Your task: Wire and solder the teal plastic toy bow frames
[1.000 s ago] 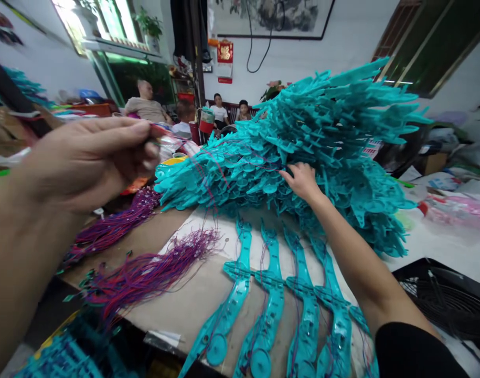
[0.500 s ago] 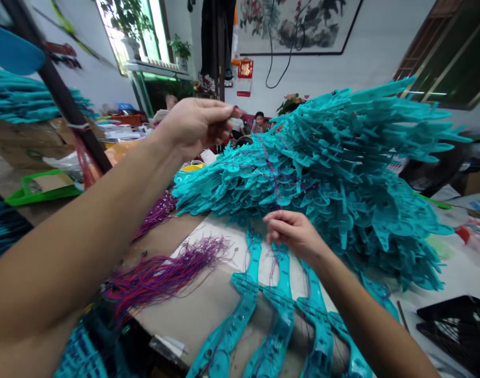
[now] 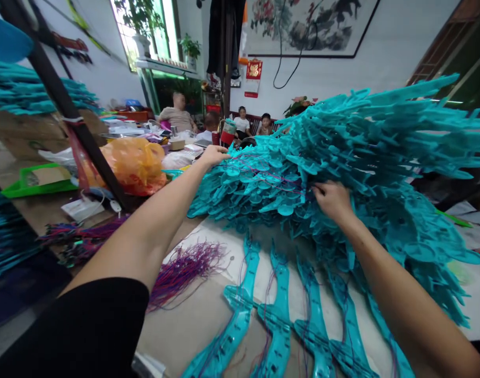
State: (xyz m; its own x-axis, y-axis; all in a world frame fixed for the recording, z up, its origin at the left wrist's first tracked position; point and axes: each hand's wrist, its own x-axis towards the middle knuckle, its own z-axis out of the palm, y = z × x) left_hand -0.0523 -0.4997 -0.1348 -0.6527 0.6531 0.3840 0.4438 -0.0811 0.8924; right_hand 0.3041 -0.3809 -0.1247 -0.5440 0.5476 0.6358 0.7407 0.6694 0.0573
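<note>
A big heap of teal plastic strips (image 3: 263, 178) with flared, pointed ends rises in front of me. Thin red and purple wires (image 3: 263, 170) stretch across its near face between my two hands. My left hand (image 3: 215, 156), at the heap's left end, has its fingers pinched at the left end of these wires. Against the heap's front, my right hand (image 3: 334, 200) is closed at their other end; its fingertips are partly lost among the teal pieces. Below the heap, several teal strips (image 3: 281, 278) lie side by side with wires along them.
A bundle of loose red and purple wires (image 3: 184, 270) lies left of the strips, with more wires (image 3: 82, 236) beyond. An orange plastic bag (image 3: 129, 160) and a dark slanted post (image 3: 90, 142) stand at left. Several people sit in the background.
My left hand has come down to the heap's left end. My right hand has moved up and right against the heap. The wires now run across the heap between them.
</note>
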